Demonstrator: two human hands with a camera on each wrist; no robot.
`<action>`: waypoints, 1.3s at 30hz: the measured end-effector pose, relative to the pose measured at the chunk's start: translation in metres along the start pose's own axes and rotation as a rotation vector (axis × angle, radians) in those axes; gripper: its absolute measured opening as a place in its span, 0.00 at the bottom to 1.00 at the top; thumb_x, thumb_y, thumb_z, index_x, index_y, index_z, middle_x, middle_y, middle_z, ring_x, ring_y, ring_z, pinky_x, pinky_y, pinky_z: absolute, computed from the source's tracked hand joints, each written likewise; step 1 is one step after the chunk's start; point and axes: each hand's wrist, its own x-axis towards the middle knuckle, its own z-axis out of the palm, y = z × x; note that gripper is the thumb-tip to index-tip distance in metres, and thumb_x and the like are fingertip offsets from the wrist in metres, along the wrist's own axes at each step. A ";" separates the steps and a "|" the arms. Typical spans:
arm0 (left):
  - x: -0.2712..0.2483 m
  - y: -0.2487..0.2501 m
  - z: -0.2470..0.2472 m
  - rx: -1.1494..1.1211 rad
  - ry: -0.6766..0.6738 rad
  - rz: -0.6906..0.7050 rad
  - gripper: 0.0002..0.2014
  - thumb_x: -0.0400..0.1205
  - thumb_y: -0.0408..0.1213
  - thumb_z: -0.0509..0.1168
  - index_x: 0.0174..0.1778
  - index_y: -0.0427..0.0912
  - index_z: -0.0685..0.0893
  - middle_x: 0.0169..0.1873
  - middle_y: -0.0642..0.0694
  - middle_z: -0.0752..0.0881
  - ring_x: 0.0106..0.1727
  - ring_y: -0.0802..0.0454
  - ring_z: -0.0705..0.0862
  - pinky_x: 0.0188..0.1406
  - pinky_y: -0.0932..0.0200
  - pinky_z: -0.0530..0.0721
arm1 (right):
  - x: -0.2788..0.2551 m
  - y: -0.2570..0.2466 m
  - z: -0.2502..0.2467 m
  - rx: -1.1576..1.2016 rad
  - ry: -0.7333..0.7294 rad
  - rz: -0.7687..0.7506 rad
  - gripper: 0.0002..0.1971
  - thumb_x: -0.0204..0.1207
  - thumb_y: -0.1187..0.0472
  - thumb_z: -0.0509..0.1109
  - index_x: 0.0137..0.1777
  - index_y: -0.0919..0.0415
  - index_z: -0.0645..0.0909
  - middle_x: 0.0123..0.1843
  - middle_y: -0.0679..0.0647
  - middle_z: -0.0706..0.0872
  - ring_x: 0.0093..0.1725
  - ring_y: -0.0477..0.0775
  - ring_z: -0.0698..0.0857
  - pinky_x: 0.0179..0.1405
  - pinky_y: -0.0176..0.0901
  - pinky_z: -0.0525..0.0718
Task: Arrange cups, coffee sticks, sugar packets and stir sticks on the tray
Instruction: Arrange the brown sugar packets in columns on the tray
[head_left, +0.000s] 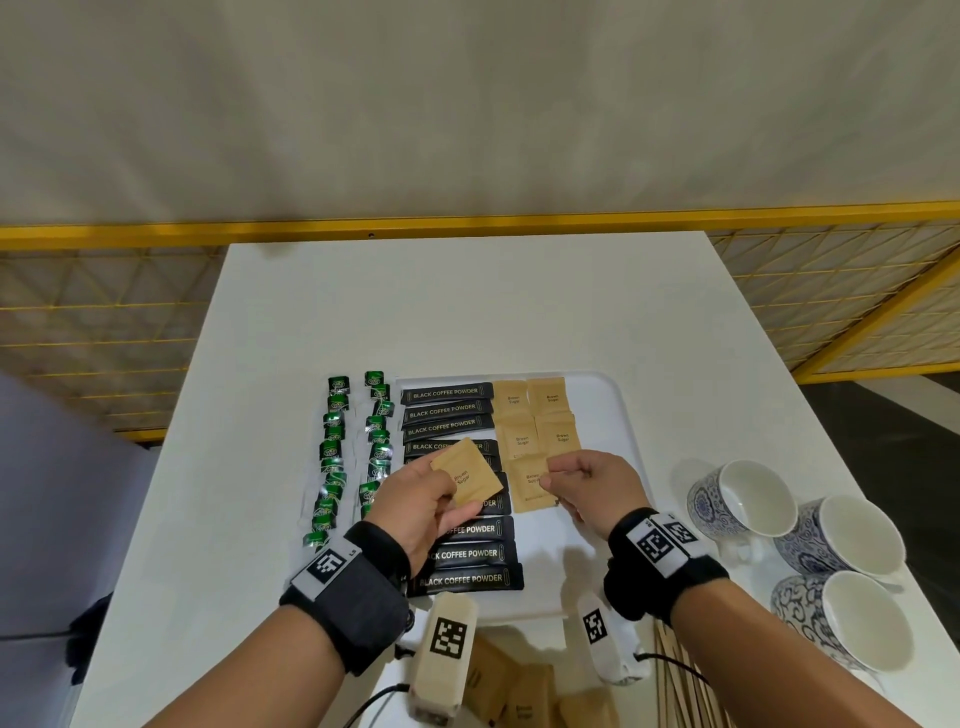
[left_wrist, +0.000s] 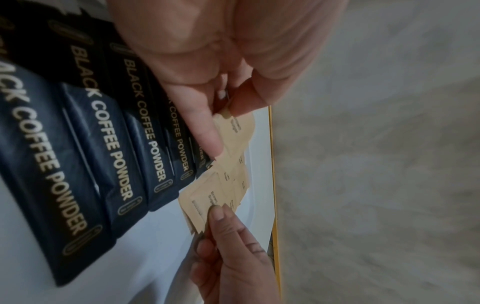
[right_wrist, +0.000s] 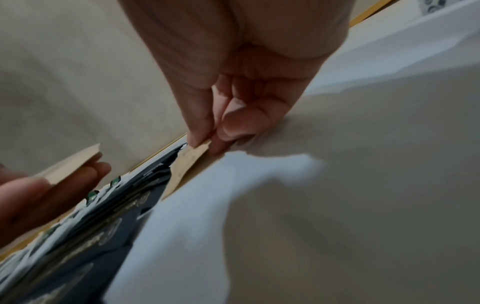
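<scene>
Kraft-brown sugar packet (head_left: 466, 472) sits pinched in the left hand (head_left: 420, 504), thumb on top and fingers curled beneath, lifted above the row of black coffee sticks (head_left: 460, 553) that runs along the left side of the white tray (head_left: 605, 410). The right hand (head_left: 589, 486) has its grip closed on the corner of another brown sugar packet (head_left: 531, 480), thumb and forefinger together on it, at the near end of the two columns of sugar packets (head_left: 537, 415) lying flat on the tray just right of the coffee sticks. From the right wrist the thumb and finger (right_wrist: 228, 127) show clamped on that packet's edge. The tray lies at the middle of the white table (head_left: 467, 306), toward its near edge. Green creamer cups (head_left: 353, 447) stand in two lines on the table, just beside the tray's left rim. Three blue-patterned cups (head_left: 810, 545) cluster near the table's right edge. At the near edge lie spare brown packets (head_left: 519, 696) and a bundle of wooden stir sticks (head_left: 680, 680)
</scene>
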 end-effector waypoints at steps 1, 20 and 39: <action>0.000 0.000 0.000 0.003 0.003 0.002 0.19 0.81 0.18 0.55 0.66 0.36 0.78 0.61 0.30 0.82 0.55 0.37 0.86 0.32 0.60 0.90 | 0.000 0.000 0.000 -0.017 0.003 -0.003 0.06 0.70 0.63 0.78 0.45 0.56 0.86 0.30 0.50 0.83 0.26 0.46 0.78 0.27 0.37 0.76; -0.009 -0.007 0.013 0.333 -0.088 0.109 0.17 0.76 0.25 0.71 0.60 0.40 0.83 0.32 0.46 0.90 0.24 0.57 0.81 0.22 0.67 0.81 | -0.027 -0.017 0.009 -0.144 -0.208 -0.378 0.16 0.78 0.60 0.70 0.60 0.38 0.82 0.52 0.39 0.84 0.51 0.39 0.83 0.55 0.32 0.79; -0.010 -0.014 0.023 0.352 -0.057 0.126 0.12 0.75 0.24 0.72 0.51 0.40 0.82 0.40 0.40 0.88 0.34 0.51 0.88 0.29 0.64 0.87 | -0.039 -0.006 -0.003 -0.100 -0.255 -0.217 0.06 0.74 0.60 0.75 0.45 0.48 0.90 0.42 0.52 0.92 0.44 0.50 0.89 0.51 0.41 0.86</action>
